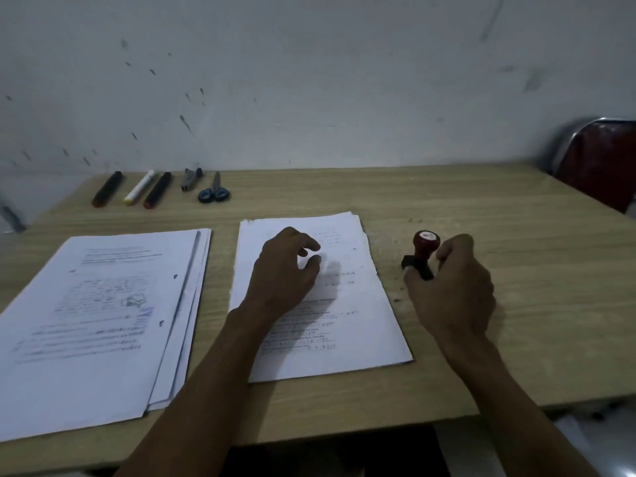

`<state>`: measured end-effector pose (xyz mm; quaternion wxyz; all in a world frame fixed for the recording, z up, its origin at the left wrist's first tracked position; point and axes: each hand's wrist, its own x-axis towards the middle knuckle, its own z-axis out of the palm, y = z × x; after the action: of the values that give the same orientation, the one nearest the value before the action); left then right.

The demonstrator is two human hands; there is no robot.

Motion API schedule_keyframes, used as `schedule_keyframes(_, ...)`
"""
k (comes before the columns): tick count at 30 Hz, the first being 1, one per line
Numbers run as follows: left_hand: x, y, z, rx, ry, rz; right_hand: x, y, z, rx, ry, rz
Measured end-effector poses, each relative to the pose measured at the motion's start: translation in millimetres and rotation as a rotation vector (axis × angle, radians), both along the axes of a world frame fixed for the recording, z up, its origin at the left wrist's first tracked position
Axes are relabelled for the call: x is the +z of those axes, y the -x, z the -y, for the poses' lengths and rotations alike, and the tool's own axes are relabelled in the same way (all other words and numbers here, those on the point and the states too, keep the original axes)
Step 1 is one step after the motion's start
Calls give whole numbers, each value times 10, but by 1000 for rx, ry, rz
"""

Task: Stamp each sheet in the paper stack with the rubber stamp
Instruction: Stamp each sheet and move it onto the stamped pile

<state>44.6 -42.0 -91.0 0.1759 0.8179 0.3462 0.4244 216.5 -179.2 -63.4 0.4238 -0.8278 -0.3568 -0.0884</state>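
A rubber stamp (422, 251) with a dark red handle and black base stands on the wooden table (481, 208), right of the middle paper stack (364, 325). My right hand (454, 287) curls around the stamp's base, thumb and fingers on either side of it. My left hand (285, 270) hovers over the upper part of that stack, fingers loosely curled and holding nothing. A second pile of printed sheets (96, 321) lies at the left; its top sheet bears a blue mark.
Along the table's far edge lie three markers (141, 187), a small grey tool (190, 179) and blue-handled scissors (214, 191). A red chair with a metal frame (602, 160) stands at the right. A marked white wall rises behind the table.
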Motion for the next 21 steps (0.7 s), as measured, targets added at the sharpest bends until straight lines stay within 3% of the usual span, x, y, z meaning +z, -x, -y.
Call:
schedule_keyframes(12,-137,61,-16,34,87,16,-13,-230,-309,54,185,-41)
schedule_keyframes(21,-151,53,-36,42,115,-44,63,-28,-278,211,-11,-31)
